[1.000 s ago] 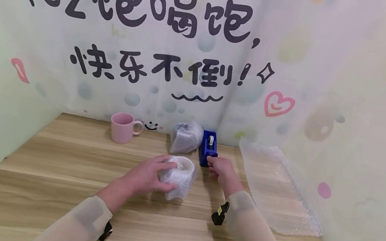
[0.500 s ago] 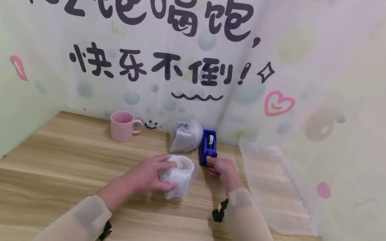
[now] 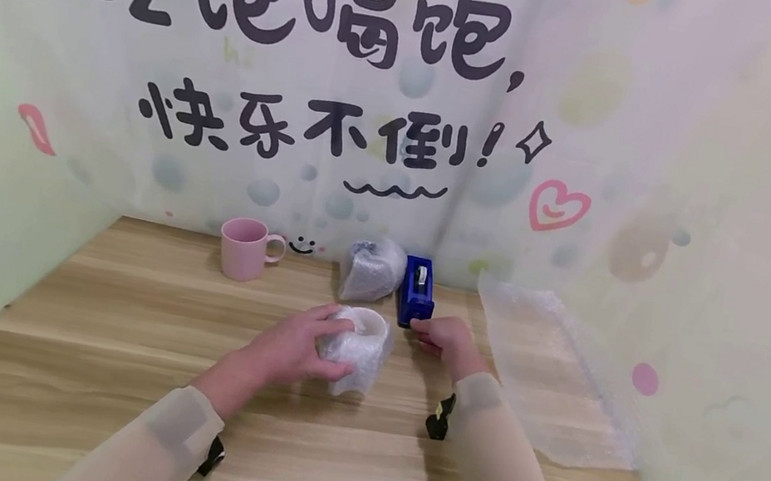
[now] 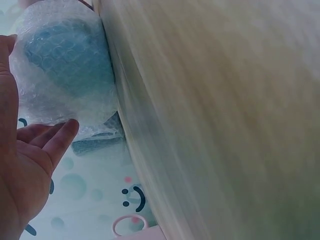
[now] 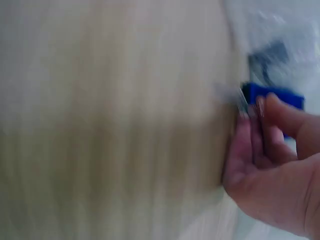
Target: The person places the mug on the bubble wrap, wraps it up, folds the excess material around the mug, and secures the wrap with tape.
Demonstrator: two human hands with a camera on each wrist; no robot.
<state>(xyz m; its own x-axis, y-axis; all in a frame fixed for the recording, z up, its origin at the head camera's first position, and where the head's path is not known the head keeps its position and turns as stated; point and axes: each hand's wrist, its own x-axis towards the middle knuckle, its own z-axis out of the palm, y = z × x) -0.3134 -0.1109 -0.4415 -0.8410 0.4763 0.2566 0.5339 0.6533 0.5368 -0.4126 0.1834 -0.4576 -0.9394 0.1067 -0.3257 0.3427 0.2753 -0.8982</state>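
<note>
My left hand [image 3: 289,345] grips a white cup wrapped in bubble wrap [image 3: 366,359], thumb on the near side and fingers over the far side. The cup's round rim faces up in the head view; in the left wrist view the wrapped side [image 4: 65,60] looks bluish. My right hand [image 3: 448,341] is at the near end of a blue tape dispenser [image 3: 415,300]. Thumb and fingertips pinch a small strip of clear tape [image 5: 243,102], blurred in the right wrist view.
Behind the cup stands another bubble-wrapped bundle [image 3: 371,274]. A pink mug [image 3: 243,253] is at the back left. A flat sheet of bubble wrap [image 3: 552,385] lies along the right, by the wall. The printed back wall [image 3: 212,188] borders the wooden table [image 3: 130,368].
My right fingers have drawn slightly off the tape dispenser's near end, toward me. The left hand stays on the wrapped cup. The head view has tilted a little.
</note>
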